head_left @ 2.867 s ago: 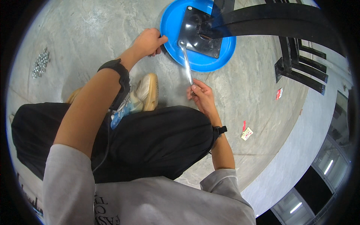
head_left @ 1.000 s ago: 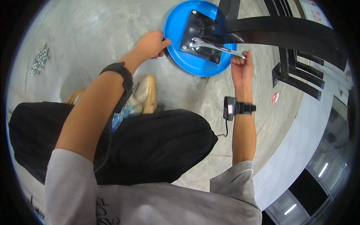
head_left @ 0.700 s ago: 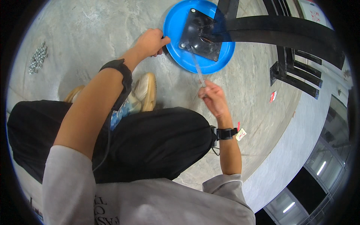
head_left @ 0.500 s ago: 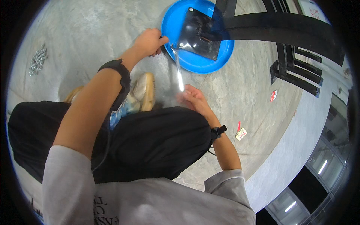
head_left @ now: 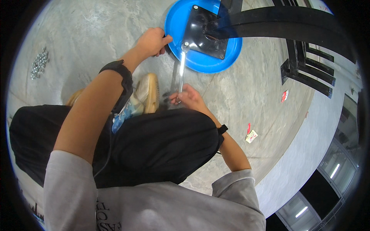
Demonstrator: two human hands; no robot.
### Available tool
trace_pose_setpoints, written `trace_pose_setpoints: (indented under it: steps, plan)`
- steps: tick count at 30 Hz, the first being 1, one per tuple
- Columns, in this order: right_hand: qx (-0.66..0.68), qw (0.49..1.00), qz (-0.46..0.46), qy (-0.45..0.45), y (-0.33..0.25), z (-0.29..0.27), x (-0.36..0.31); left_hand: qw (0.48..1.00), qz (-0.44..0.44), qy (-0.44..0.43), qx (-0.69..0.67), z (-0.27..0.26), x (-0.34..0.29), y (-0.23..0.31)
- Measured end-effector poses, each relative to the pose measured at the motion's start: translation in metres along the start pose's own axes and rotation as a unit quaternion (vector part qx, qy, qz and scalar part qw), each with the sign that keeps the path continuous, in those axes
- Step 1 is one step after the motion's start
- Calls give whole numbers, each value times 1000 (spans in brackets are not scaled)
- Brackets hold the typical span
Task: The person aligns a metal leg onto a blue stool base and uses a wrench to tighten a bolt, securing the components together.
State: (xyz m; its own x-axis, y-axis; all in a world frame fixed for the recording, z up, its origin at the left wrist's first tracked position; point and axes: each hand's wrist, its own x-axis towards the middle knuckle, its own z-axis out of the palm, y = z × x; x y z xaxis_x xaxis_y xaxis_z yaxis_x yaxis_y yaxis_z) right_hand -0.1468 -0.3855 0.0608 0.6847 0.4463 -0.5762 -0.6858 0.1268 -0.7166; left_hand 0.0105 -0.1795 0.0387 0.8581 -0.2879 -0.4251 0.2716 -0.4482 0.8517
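Again the wrench (head_left: 182, 73) meets the bolt (head_left: 186, 44) inside the blue tray (head_left: 208, 66), likely reseated; right hand (head_left: 189, 97) grips it, left hand (head_left: 152, 41) curls rimside, hold unclear.

Black lettering (head_left: 102, 216) on the grey shirt (head_left: 158, 204), small illegible marks (head_left: 252, 136) on the pale tag (head_left: 251, 135)

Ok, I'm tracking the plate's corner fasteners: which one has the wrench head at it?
In the picture, the lower-left fastener on the black plate: the wrench has its head at it, while the upper-left fastener and lower-right fastener have no tool on them.
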Motion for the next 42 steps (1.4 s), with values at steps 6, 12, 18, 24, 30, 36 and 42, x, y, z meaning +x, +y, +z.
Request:
trace_pose_setpoints:
  steps: [6, 12, 18, 24, 30, 36, 42]
  plan:
    - [-7, 999, 31, -7, -8, 5, 5, 1000, 6, 7, 3, -1, 0, 3]
    - [-57, 995, 56, -57, -18, 3, 18, 1000, 6, 3, 10, 0, 1, 6]
    - [-110, 982, 66, -139, -30, 2, 43, 1000, 5, 3, 22, 0, 1, 5]
    - [-109, 983, 80, -123, -33, -4, 30, 1000, -6, 4, 20, -3, -3, 6]
    - [-175, 974, 50, 139, -53, -85, -16, 1000, 2, 7, 16, 0, -1, 5]
    - [46, 960, -116, 250, -122, -104, 26, 1000, -6, 6, 15, 0, 1, 6]
    - [167, 919, -244, 260, -140, -101, 75, 1000, 0, -2, 25, 2, 2, 6]
